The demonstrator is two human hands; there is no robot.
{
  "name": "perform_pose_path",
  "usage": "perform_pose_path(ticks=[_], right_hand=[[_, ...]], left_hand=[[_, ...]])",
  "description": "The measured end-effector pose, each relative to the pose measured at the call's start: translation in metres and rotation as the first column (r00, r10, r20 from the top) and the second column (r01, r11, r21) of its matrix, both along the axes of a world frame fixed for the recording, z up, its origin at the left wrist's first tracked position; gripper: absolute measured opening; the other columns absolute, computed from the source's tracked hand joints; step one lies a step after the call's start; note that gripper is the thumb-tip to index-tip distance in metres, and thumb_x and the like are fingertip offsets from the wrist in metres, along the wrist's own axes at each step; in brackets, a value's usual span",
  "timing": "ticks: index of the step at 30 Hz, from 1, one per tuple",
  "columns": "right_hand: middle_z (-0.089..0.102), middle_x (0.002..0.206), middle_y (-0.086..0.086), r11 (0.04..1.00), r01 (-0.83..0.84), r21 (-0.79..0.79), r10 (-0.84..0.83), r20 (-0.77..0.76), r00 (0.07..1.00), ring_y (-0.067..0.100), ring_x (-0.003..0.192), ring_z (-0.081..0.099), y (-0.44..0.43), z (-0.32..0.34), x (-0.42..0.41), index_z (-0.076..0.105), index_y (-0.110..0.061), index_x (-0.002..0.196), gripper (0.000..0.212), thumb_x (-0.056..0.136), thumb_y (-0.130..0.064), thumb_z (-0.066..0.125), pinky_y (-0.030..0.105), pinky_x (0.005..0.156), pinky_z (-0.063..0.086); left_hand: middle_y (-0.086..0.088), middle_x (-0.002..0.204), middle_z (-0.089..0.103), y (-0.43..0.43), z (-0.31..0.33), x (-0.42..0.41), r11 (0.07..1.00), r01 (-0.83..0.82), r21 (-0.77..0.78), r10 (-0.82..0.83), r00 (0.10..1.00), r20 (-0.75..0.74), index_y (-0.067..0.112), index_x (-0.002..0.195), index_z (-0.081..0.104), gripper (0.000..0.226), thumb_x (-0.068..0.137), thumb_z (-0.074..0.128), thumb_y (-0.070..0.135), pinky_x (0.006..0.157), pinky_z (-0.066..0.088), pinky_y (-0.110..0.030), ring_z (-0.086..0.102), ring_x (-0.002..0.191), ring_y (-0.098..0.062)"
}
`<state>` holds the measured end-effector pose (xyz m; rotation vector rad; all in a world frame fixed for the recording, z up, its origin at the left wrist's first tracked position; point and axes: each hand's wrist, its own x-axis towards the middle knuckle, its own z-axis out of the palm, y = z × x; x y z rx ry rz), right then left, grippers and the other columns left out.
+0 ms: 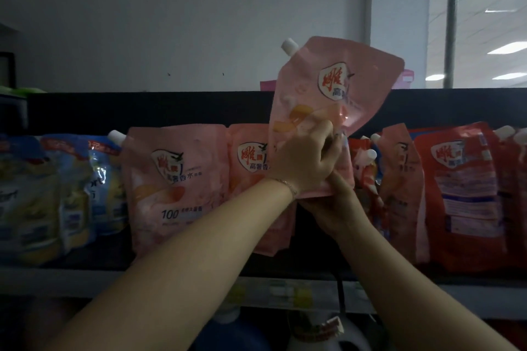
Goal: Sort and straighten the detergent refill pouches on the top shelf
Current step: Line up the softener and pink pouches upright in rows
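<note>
the top shelf (pixel 85 279) is crowded. blue-and-yellow pouches (pixel 57 194) are bunched at the left, two pink pouches (pixel 176 188) stand side by side in the middle, and red pouches (pixel 462 194) are packed and leaning at the right. a dark back panel (pixel 142 108) runs behind them. a pink box (pixel 408 79) peeks over it beside a glass pane. under the shelf a white bottle (pixel 328 333) shows dimly.

both forearms cross in front of the middle of the row and hide the right half of the second pink pouch.

the raised pink pouch (pixel 328 88) is held up above the row, tilted, with its white cap (pixel 289 46) in place at the upper left. the left hand (pixel 308 157), with a thin bracelet (pixel 289 185) at the wrist, has its fingers curled over the pouch's lower front. the right hand (pixel 328 208) grips the bottom edge from underneath, partly hidden by the left wrist. where spouts show along the row they are capped, and i cannot see what is inside any pouch.
</note>
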<state>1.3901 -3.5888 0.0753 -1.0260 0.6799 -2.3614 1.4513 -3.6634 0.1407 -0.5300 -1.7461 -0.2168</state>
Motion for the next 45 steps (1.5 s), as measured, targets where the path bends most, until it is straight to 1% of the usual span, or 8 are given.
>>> perform_pose_path(ticks=[5, 9, 12, 15, 22, 33, 39, 45], right_hand=[[0.067, 0.107, 0.015, 0.990, 0.132, 0.047, -0.139, 0.179, 0.974, 0.026, 0.093, 0.068, -0.029, -0.014, 0.022, 0.062, -0.010, 0.116, 0.029, 0.095, -0.025, 0.050, 0.040, 0.075, 0.059], [0.061, 0.126, 0.020, 0.990, 0.136, 0.024, -0.138, 0.270, 0.953, 0.035, 0.115, 0.060, -0.043, -0.021, 0.033, 0.054, -0.006, 0.132, 0.060, 0.080, -0.034, 0.065, 0.053, 0.093, 0.049], [0.066, 0.119, 0.018, 0.994, 0.109, 0.015, -0.109, 0.256, 0.960, 0.032, 0.107, 0.065, -0.047, -0.027, 0.038, 0.055, -0.007, 0.129, 0.055, 0.081, -0.033, 0.064, 0.051, 0.090, 0.052], [0.070, 0.108, 0.019, 0.993, 0.071, 0.093, -0.085, 0.161, 0.983, 0.029, 0.095, 0.070, -0.042, -0.028, 0.044, 0.060, -0.006, 0.119, 0.044, 0.083, -0.031, 0.062, 0.044, 0.075, 0.059], [0.071, 0.110, 0.013, 0.872, 0.154, 0.465, -0.192, 0.036, 0.981, 0.029, 0.101, 0.067, -0.008, -0.036, 0.028, 0.064, -0.016, 0.118, 0.060, 0.079, -0.061, 0.056, 0.039, 0.073, 0.053], [0.068, 0.108, 0.017, 0.687, 0.501, 0.526, -0.569, -0.039, 0.821, 0.035, 0.101, 0.065, -0.005, -0.026, 0.018, 0.062, -0.005, 0.120, 0.030, 0.095, -0.021, 0.058, 0.053, 0.093, 0.050], [0.070, 0.097, 0.012, 0.789, 0.448, 0.420, -0.578, 0.263, 0.773, 0.029, 0.091, 0.066, -0.033, -0.016, 0.022, 0.065, -0.006, 0.114, 0.023, 0.094, -0.016, 0.060, 0.048, 0.089, 0.053], [0.068, 0.100, 0.007, 0.679, 0.596, 0.429, -0.725, 0.264, 0.637, 0.026, 0.092, 0.064, -0.050, -0.018, 0.030, 0.068, -0.013, 0.110, 0.024, 0.096, -0.026, 0.054, 0.041, 0.087, 0.054]], left_hand=[[-0.004, 0.083, 0.057, -0.029, -0.028, 0.019, 0.951, -0.269, -0.153, 0.239, 0.952, -0.190, 0.014, 0.093, 0.044, 0.021, 0.086, 0.060, 0.026, 0.051, 0.036, -0.025, 0.051, 0.063, -0.018], [-0.007, 0.112, 0.048, -0.061, -0.047, 0.028, 0.941, -0.243, 0.235, 0.276, 0.954, -0.120, 0.011, 0.116, 0.041, 0.063, 0.077, 0.066, 0.052, 0.086, 0.036, -0.021, 0.043, 0.099, -0.014], [0.005, 0.116, 0.048, -0.065, -0.042, 0.037, 0.717, -0.018, 0.697, -0.169, 0.965, 0.200, 0.017, 0.123, 0.037, 0.089, 0.058, 0.076, 0.064, 0.090, 0.042, -0.020, 0.050, 0.103, -0.008], [-0.001, 0.105, 0.071, -0.069, -0.034, 0.039, 0.360, 0.061, 0.931, -0.664, 0.718, 0.210, 0.016, 0.118, 0.059, 0.081, 0.049, 0.089, 0.045, 0.093, 0.053, -0.042, 0.067, 0.098, -0.019], [-0.008, 0.084, 0.075, -0.089, -0.046, 0.034, 0.167, 0.047, 0.985, -0.595, 0.802, 0.063, 0.011, 0.090, 0.073, 0.043, 0.052, 0.093, 0.020, 0.078, 0.058, -0.048, 0.072, 0.081, -0.027], [-0.010, 0.078, 0.066, -0.094, -0.082, 0.039, 0.328, -0.034, 0.944, -0.461, 0.867, 0.191, 0.008, 0.080, 0.067, 0.022, 0.071, 0.083, 0.020, 0.065, 0.048, -0.031, 0.060, 0.071, -0.020], [0.001, 0.059, 0.052, -0.102, -0.078, 0.048, 0.822, -0.286, 0.492, 0.142, 0.940, 0.310, 0.006, 0.070, 0.055, 0.032, 0.089, 0.066, 0.030, 0.049, 0.033, -0.020, 0.051, 0.054, -0.015], [-0.009, 0.073, 0.061, -0.110, -0.084, 0.038, 0.719, -0.672, 0.178, 0.677, 0.735, 0.043, 0.004, 0.080, 0.063, 0.033, 0.086, 0.071, 0.035, 0.055, 0.038, -0.028, 0.051, 0.063, -0.022]])
